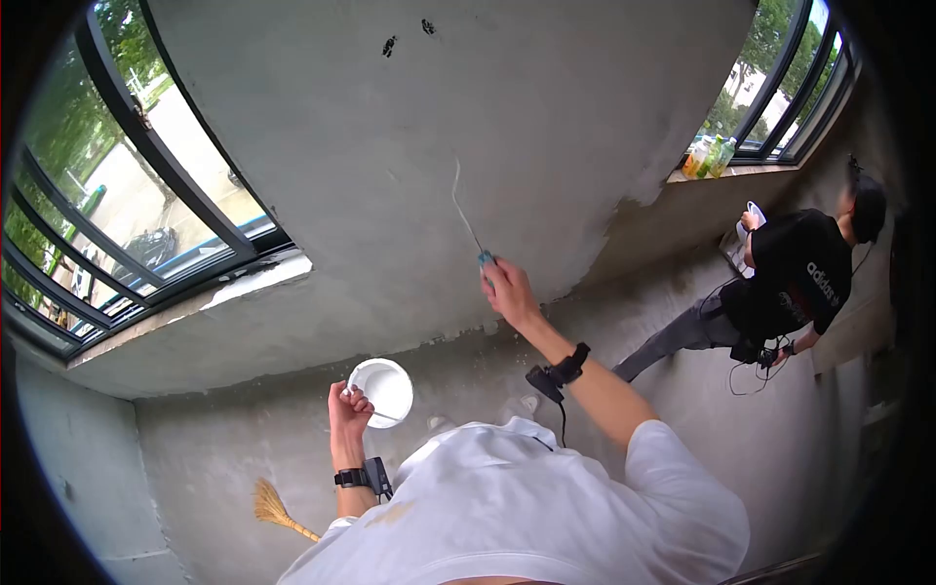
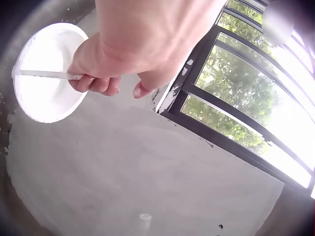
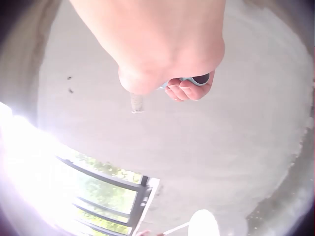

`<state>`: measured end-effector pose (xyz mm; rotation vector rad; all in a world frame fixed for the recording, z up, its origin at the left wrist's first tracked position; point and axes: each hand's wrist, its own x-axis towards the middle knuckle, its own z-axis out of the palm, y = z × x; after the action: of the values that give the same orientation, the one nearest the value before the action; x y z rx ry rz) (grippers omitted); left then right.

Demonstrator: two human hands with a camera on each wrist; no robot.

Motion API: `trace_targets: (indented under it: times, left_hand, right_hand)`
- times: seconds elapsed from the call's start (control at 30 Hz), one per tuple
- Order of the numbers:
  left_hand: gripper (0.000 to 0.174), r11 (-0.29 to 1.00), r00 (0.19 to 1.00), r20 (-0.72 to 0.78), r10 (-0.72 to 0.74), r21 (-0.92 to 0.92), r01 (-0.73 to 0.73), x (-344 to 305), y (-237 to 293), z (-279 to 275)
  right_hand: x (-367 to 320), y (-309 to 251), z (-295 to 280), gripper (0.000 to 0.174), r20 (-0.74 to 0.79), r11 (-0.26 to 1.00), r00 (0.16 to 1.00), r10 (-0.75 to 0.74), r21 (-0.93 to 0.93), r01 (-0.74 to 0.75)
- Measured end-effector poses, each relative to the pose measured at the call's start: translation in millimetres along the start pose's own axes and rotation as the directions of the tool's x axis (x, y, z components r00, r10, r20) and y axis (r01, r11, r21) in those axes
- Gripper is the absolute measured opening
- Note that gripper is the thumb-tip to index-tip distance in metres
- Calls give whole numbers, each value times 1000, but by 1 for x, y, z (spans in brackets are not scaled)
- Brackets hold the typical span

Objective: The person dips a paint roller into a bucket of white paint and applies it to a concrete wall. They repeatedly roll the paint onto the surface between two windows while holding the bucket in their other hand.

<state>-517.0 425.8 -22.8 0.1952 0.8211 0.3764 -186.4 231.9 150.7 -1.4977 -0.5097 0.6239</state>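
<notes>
My right hand [image 1: 509, 292] grips the teal handle [image 1: 486, 258] of a putty knife, held up against the grey plastered wall [image 1: 390, 175]. In the right wrist view, part of its narrow blade [image 3: 137, 104] shows below the hand, flat toward the wall. A thin whitish streak [image 1: 456, 185] runs up the wall from the tool. Low at the left, my left hand [image 1: 349, 414] curls its fingers round the bail handle [image 2: 44, 74] of a white bucket [image 1: 402, 390]. The bucket tilts toward me, its inside bright white; its contents are washed out by glare.
Barred windows [image 1: 146, 175] flank the wall, with bottles [image 1: 710, 156] on the right sill. A straw broom [image 1: 273, 507] lies on the floor at the left. Another person [image 1: 790, 273] in a black shirt stands at the right, with cables hanging from one hand.
</notes>
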Motion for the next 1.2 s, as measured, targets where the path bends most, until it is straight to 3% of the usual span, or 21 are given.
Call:
trace_targets:
  times: [0.1, 0.23, 0.37, 0.53, 0.7, 0.73, 0.87, 1.0, 1.13, 1.2]
  left_hand:
    - [27, 1000, 1000, 2, 16, -8, -16, -8, 4, -14]
    - [27, 998, 998, -41, 54, -5, -55, -14, 13, -43]
    - [26, 994, 987, -121, 106, 2, -106, -20, 25, -75]
    - [27, 985, 973, -163, 165, -20, -171, -28, 47, -126]
    - [28, 973, 952, -210, 225, -5, -231, -38, 62, -151]
    - [28, 972, 944, -240, 228, -6, -237, -38, 63, -153]
    - [27, 972, 939, -262, 221, -13, -233, -36, 69, -163]
    - [29, 974, 949, -236, 210, -33, -224, -29, 69, -162]
    - [31, 980, 964, -206, 166, -76, -185, -22, 71, -158]
    - [31, 981, 965, -212, 156, -79, -176, -19, 67, -154]
  right_hand:
    - [40, -71, 33, 34, 82, 980, 978, -194, 55, 190]
    - [75, -141, 67, 34, 103, 960, 959, -265, 118, 253]
    - [90, -162, 84, 33, 127, 958, 957, -261, 156, 241]
    - [97, -167, 91, 37, 6, 949, 951, -311, 66, 310]
    - [120, -122, 87, 41, -40, 953, 954, -297, -73, 294]
    - [125, -107, 84, 43, -54, 947, 954, -295, -152, 284]
    - [133, -26, 76, 45, -100, 946, 952, -291, -181, 270]
    - [116, 44, 70, 46, -177, 956, 958, -226, -229, 183]
    - [95, 79, 72, 52, -200, 948, 977, -79, -319, 11]
    - [89, 88, 73, 51, -221, 941, 970, -99, -338, 20]
